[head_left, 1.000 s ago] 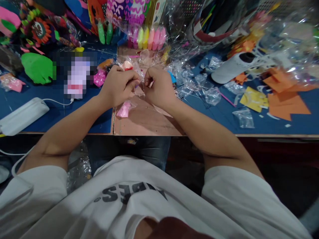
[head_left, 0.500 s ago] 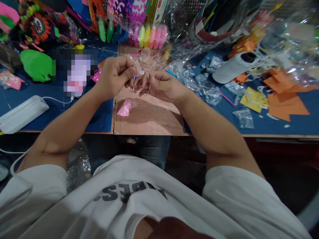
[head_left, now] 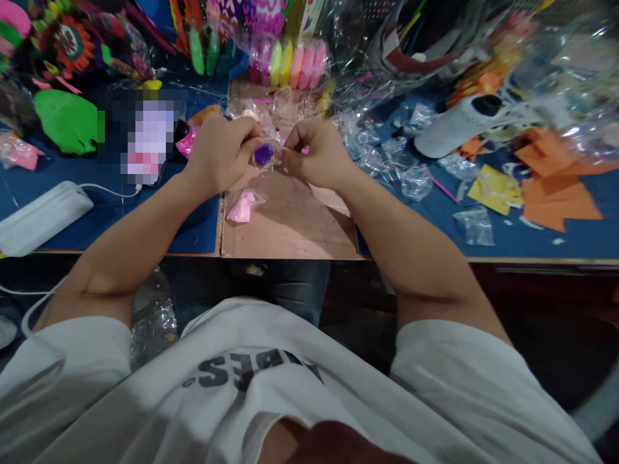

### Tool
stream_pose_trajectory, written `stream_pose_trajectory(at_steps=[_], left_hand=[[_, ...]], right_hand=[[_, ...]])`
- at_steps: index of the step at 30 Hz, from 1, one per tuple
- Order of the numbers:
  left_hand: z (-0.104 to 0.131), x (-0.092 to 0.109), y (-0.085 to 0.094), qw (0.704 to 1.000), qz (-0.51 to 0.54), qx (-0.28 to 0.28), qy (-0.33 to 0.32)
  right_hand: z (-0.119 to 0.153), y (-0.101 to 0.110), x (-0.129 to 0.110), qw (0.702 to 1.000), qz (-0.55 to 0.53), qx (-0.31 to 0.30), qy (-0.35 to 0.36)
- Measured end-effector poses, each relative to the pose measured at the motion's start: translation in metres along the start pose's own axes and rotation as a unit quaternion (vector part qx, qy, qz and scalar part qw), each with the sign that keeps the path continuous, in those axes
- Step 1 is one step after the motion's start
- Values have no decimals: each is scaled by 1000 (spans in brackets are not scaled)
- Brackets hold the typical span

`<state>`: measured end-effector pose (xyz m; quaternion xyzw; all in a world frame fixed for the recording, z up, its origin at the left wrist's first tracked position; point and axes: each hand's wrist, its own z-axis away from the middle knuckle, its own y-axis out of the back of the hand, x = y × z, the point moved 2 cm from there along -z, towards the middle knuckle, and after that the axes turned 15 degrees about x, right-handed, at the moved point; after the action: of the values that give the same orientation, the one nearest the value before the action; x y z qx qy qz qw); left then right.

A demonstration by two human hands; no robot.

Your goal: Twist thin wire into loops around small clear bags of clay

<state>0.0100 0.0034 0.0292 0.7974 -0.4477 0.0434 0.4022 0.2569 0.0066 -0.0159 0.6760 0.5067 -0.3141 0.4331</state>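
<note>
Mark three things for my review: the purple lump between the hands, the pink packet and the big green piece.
Purple lump (head_left: 264,153), head view: middle of its visible face.
Pink packet (head_left: 242,209), head view: its pink filled part.
Big green piece (head_left: 66,122), head view: middle of its upper surface.

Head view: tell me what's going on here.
A person is at work over a brown board. The left hand and right hand are close together, their fingertips on either side of a small purple piece that seems to be in clear plastic; the exact grip is too small to make out. A pink packet lies on the board, nearer the person.
</note>
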Motion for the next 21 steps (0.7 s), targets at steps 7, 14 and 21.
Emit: stream_pose_trajectory(at_steps=[7,14,21], left_hand=[[0,-6,-6,1000,4,27,15],[-8,-5,5,974,202,34,97],[-6,14,2,959,252,40,121]], right_hand=[[9,0,-22,991,79,91,54],[7,-5,-38,958,-250,-60,-125],[15,-15,-34,935,-292,-66,-192]])
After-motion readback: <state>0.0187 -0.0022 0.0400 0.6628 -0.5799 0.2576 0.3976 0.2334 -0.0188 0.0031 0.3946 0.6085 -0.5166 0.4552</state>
